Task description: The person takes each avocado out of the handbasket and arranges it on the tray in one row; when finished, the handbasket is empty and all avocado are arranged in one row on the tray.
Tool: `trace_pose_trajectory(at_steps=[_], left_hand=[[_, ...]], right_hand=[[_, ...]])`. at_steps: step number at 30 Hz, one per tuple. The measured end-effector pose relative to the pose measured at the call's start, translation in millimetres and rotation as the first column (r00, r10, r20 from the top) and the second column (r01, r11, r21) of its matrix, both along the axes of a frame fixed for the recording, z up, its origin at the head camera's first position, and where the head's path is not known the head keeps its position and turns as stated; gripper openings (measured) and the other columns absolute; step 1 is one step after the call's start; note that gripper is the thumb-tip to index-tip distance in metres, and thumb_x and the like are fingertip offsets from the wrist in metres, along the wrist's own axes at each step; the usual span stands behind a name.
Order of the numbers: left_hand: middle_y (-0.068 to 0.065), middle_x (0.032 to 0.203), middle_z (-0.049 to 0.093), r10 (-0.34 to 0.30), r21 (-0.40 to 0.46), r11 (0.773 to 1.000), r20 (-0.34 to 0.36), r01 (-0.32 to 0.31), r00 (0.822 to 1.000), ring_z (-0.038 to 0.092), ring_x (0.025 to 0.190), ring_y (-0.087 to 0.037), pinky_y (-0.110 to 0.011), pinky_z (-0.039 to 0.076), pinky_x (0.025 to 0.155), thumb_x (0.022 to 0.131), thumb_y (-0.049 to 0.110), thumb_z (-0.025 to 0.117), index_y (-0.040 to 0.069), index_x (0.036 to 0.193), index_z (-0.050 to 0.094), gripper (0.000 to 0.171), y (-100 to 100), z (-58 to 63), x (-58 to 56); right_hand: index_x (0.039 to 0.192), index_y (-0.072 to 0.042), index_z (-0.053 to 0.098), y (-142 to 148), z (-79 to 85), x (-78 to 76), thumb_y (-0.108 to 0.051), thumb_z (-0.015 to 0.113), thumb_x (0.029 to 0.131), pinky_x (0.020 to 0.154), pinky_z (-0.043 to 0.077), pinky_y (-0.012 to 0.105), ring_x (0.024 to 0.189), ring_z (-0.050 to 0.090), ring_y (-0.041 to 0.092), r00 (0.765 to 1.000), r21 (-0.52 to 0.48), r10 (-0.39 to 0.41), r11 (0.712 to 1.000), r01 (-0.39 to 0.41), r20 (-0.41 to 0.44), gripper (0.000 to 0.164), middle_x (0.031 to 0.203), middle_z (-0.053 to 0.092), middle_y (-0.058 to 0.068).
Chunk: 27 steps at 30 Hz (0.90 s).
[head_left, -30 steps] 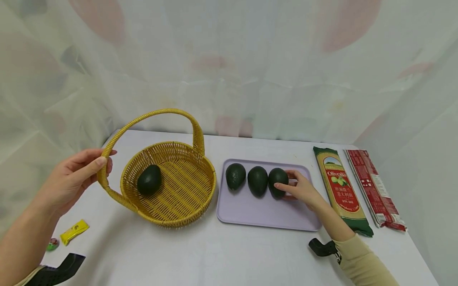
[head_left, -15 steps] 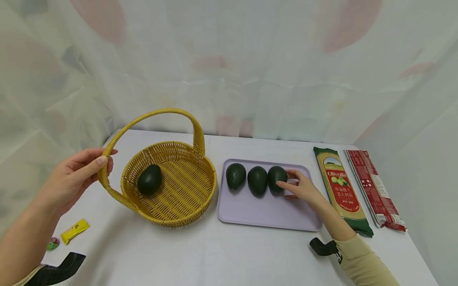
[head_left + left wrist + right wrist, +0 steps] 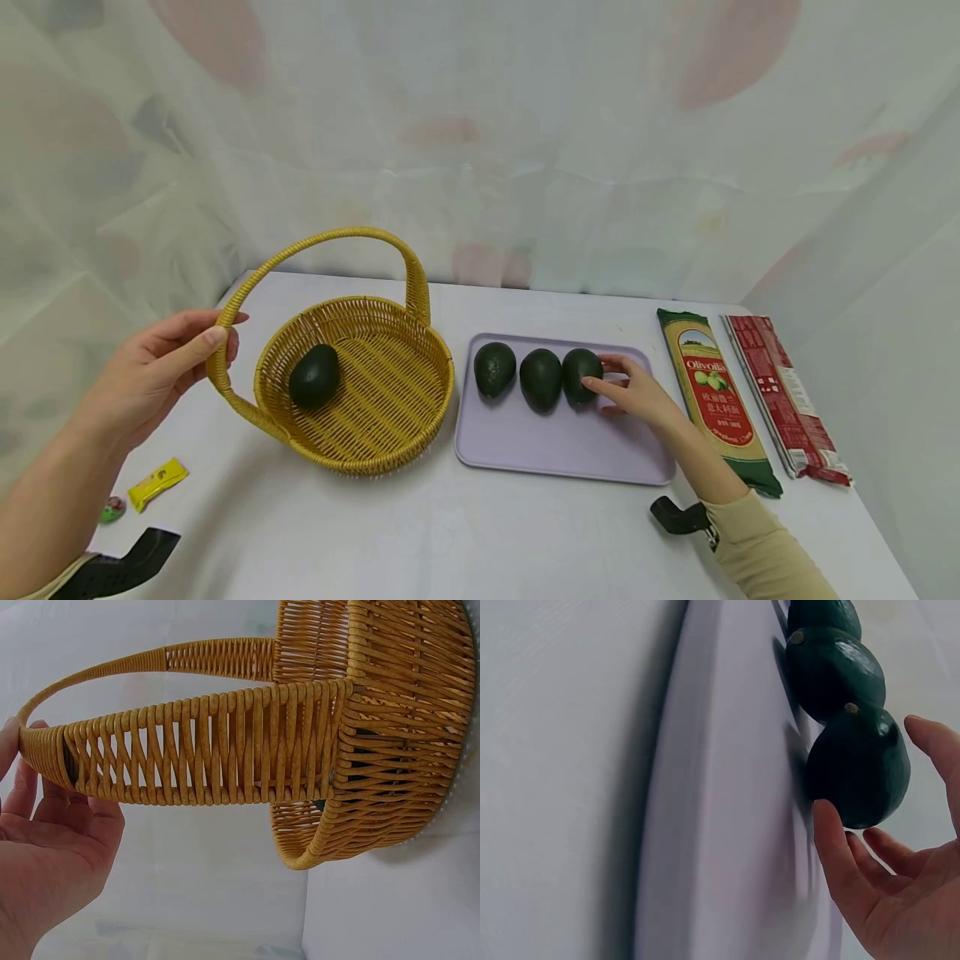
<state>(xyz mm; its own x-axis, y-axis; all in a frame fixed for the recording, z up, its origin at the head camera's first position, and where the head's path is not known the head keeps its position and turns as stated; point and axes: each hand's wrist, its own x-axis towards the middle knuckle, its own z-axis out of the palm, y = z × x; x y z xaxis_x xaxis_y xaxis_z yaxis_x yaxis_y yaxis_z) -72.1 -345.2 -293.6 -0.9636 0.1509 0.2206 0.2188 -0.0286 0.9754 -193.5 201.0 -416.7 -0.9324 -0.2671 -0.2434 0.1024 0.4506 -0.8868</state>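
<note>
My left hand (image 3: 168, 367) holds the handle of a yellow wicker basket (image 3: 431, 425) between thumb and fingers. In the left wrist view the handle (image 3: 210, 750) runs from the hand to the basket's wall. One dark green avocado (image 3: 314, 377) lies inside, at the basket's left. Three more lie in a row on a lilac tray (image 3: 540, 450): a left avocado (image 3: 495, 369), a middle avocado (image 3: 541, 380) and a right avocado (image 3: 580, 373). Around the right one, my right hand (image 3: 633, 396) has its fingers spread. The right wrist view shows those fingers (image 3: 836, 847) close to the avocado (image 3: 859, 769), not clasping it.
To the right of the tray lie a green and tan Olivoila packet (image 3: 716, 392) and a red packet (image 3: 787, 400). A yellow wrapped sweet (image 3: 157, 484) and a small green and red item (image 3: 112, 509) lie at the front left. A curtain (image 3: 480, 167) hangs behind the table.
The right avocado has shifted slightly toward the back of the tray. My right hand's fingers have loosened from it and drawn slightly right. The left hand and basket stay almost still.
</note>
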Motion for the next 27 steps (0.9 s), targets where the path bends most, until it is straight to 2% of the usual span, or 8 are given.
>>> trace_pose_trajectory(at_steps=[6,13,21,27], left_hand=[[-0.004,0.104,0.067,-0.015,0.007,1.000,-0.007,0.015,1.000,0.060,0.089,-0.014,-0.019,0.051,0.080,0.101,-0.007,0.040,-0.001,0.119,0.062,0.029,0,0.3,0.8],[-0.004,0.106,0.067,-0.007,0.007,1.000,-0.008,0.007,1.000,0.060,0.089,-0.014,-0.019,0.051,0.079,0.101,-0.006,0.040,-0.001,0.121,0.062,0.030,1,0.3,1.0],[-0.004,0.104,0.067,-0.001,0.005,1.000,-0.010,0.001,1.000,0.059,0.088,-0.015,-0.019,0.051,0.077,0.101,-0.006,0.040,-0.001,0.121,0.062,0.030,2,0.4,1.4],[-0.004,0.103,0.067,-0.006,0.010,1.000,-0.019,0.006,1.000,0.059,0.087,-0.015,-0.019,0.051,0.075,0.101,-0.006,0.040,-0.001,0.121,0.061,0.029,3,1.0,1.8]], right_hand=[[0.145,0.002,0.036,3,6.8,0.8,-0.033,0.069,0.092,0.079,0.057,0.036,0.123,0.049,0.041,0.997,0.034,0.022,0.999,-0.019,-0.070,0.072,0.142,0.041,0.026],[0.142,-0.002,0.043,5,17.9,0.1,-0.037,0.068,0.092,0.079,0.056,0.032,0.121,0.053,0.037,0.992,0.064,0.005,0.998,0.003,-0.124,0.067,0.142,0.045,0.020],[0.142,-0.002,0.045,-2,33.8,0.5,-0.034,0.067,0.093,0.083,0.056,0.036,0.122,0.050,0.036,0.987,0.046,0.039,0.998,-0.032,-0.154,0.062,0.141,0.047,0.020],[0.138,-0.004,0.050,-11,42.4,-2.0,-0.032,0.067,0.094,0.081,0.056,0.032,0.120,0.052,0.034,0.981,0.033,0.070,0.997,-0.065,-0.181,0.054,0.136,0.052,0.019]])
